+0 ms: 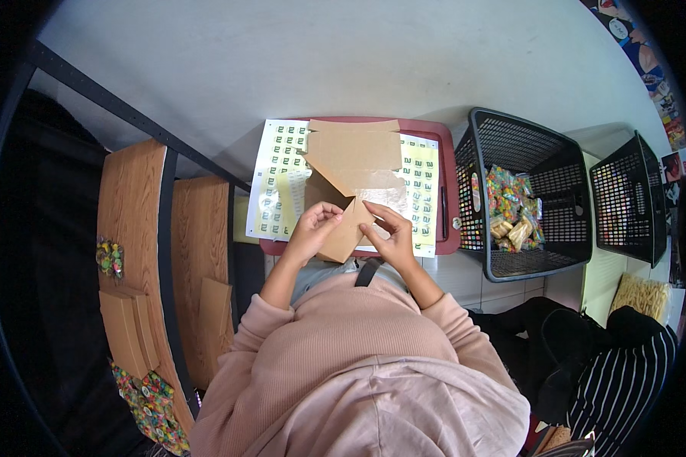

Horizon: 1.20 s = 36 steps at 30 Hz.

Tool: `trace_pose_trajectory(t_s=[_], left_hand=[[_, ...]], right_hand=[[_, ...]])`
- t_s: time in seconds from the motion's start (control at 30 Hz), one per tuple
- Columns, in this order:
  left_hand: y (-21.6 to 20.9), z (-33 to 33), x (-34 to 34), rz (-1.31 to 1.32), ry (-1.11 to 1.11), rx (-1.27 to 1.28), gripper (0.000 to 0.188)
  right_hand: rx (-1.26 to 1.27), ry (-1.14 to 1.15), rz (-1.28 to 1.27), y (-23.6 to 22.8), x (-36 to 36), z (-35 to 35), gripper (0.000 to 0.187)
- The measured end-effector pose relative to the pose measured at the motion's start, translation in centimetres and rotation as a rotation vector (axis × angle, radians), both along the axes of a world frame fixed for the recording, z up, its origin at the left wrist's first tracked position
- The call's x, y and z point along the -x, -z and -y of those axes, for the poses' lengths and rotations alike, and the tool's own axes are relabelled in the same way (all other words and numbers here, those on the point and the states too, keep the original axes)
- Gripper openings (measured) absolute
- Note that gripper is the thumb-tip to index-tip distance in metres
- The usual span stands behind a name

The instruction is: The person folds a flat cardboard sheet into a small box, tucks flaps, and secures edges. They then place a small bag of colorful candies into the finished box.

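We see a red-rimmed tray (450, 206) beneath and beyond the hands. Right of them stands a black perforated plastic basket (537, 145) holding colourful packets (511, 194). Printed label sheets (278, 167) lie on the tray. A partly folded brown cardboard box (356, 156) sits between the hands and stretches past them. The left hand (318, 228), fingers curled nearly closed, pinches its folded panel; the right hand (394, 240), thumb and forefinger slightly parted, grips that panel's right side.

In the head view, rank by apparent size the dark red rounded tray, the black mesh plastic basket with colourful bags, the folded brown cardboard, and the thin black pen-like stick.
1. Red tray, by outline; it's partly covered
2. Mesh basket
3. Brown cardboard
4. Black stick
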<state>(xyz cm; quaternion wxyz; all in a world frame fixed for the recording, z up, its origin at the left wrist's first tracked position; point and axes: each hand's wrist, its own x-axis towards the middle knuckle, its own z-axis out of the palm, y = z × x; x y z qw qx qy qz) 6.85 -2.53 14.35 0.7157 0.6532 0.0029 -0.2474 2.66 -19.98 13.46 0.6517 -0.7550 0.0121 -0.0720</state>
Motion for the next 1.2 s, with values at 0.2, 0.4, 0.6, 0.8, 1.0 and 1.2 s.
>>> trace_pose_trajectory(t_s=[0.2, 0.4, 0.6, 0.8, 1.0, 1.2], left_hand=[[0.5, 0.1, 0.0, 0.007, -0.012, 0.007, 0.009], [0.9, 0.1, 0.0, 0.017, 0.003, -0.001, 0.007], [1.0, 0.4, -0.1, 0.024, 0.017, 0.007, 0.005], [1.3, 0.2, -0.1, 0.014, 0.021, -0.023, 0.008], [0.3, 0.3, -0.2, -0.037, 0.097, -0.026, 0.012], [1.4, 1.1, -0.2, 0.027, -0.012, 0.019, 0.012]], right_hand=[[0.113, -0.042, 0.052, 0.4, -0.4, 0.7, 0.036], [0.172, -0.053, 0.106, -0.2, -0.8, 0.9, 0.033], [0.153, -0.036, 0.074, -0.2, -0.7, 0.8, 0.033], [0.154, -0.050, 0.072, -0.3, -0.7, 0.8, 0.032], [0.103, -0.021, 0.035, 0.4, -0.6, 1.0, 0.027], [0.177, -0.078, 0.085, -1.2, 0.0, 0.3, 0.071]])
